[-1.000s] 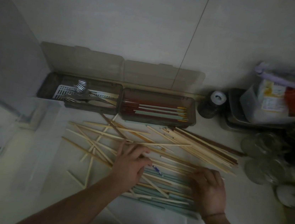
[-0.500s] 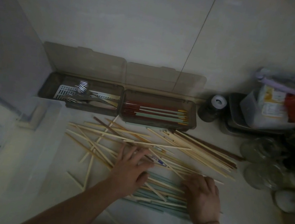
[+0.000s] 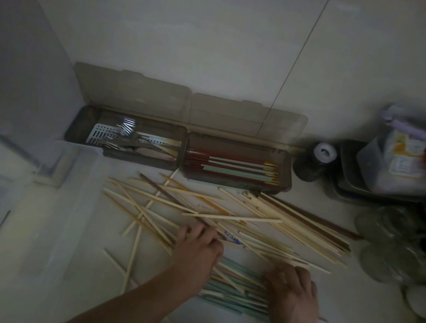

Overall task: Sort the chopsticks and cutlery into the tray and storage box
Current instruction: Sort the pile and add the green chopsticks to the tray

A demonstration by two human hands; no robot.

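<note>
Left hand (image 3: 200, 245), fingers curled, pinches pale chopsticks (image 3: 226, 216) strewn ahead of both hands; right hand (image 3: 291, 291) lies flat, fingers spread, on green chopsticks (image 3: 235, 279) btwn the hands; cutlery tray (image 3: 128, 140) & storage box (image 3: 235, 164) beyond the fingertips, by wall.

Both forearms are stretched forward from the lower edge of the view. The left hand (image 3: 199, 251) is laid palm down with its fingers bent at the tips. The right hand (image 3: 290, 295) is laid palm down too, fingers slightly curled.
</note>
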